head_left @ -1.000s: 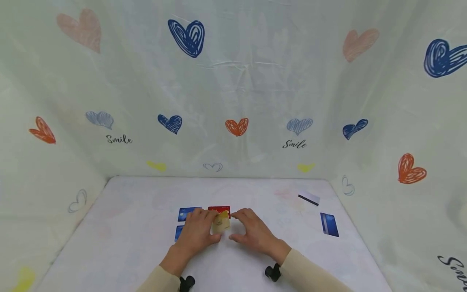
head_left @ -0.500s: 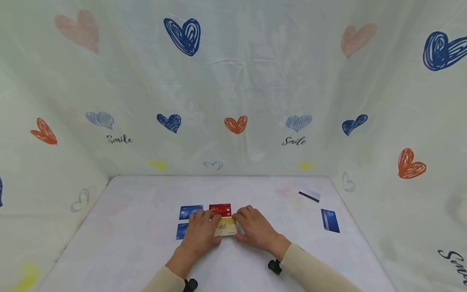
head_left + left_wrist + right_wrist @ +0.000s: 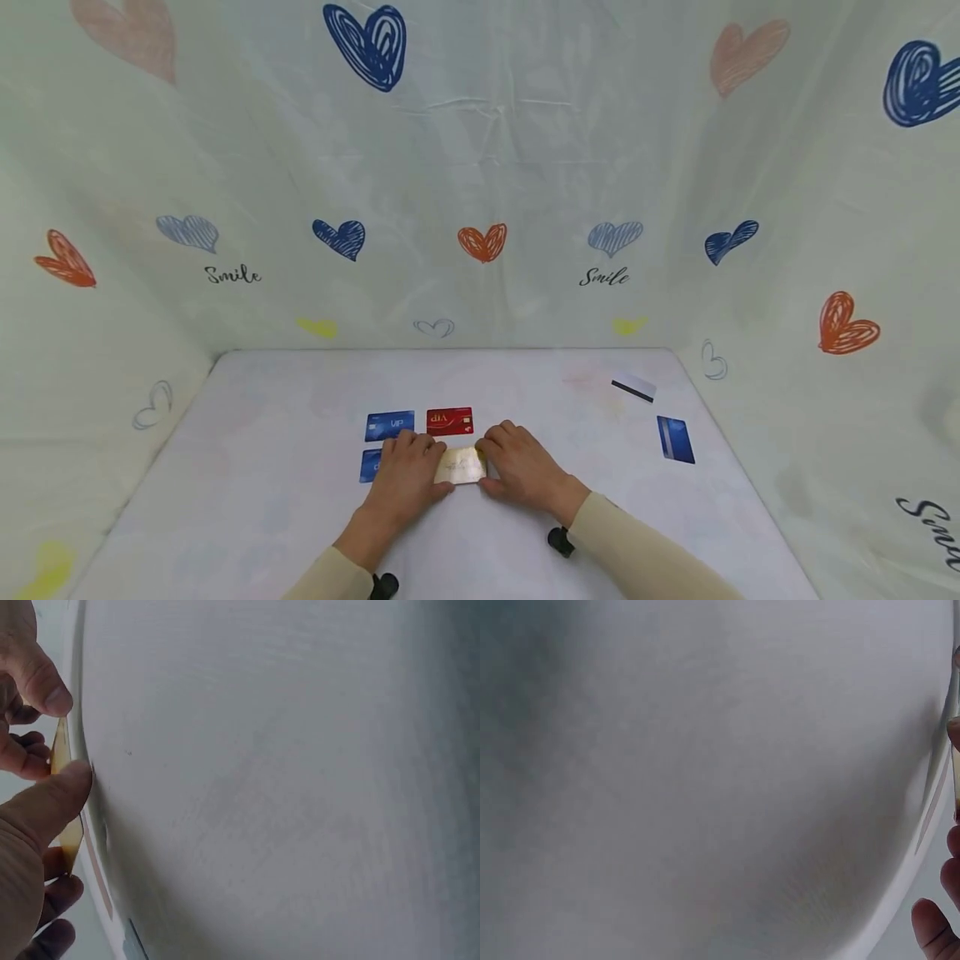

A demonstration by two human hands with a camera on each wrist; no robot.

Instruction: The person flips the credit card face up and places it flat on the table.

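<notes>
The left hand (image 3: 408,471) pinches one end of a shiny gold card (image 3: 461,467) with its thumb and fingers, and the right hand (image 3: 525,471) pinches the other end, so the card is between the two hands. It is over the near part of the white table (image 3: 262,433); I cannot tell if it touches the top. Just past it lies a red card (image 3: 450,422). To the left of the red one is a blue card (image 3: 390,426), and nearer the person is a second blue card (image 3: 371,465), partly hidden by the left hand. Far off to the right lie a striped blue card (image 3: 676,439) and a pale card (image 3: 633,387) with a black stripe. Behind is a cloth (image 3: 540,183) with hearts.
</notes>
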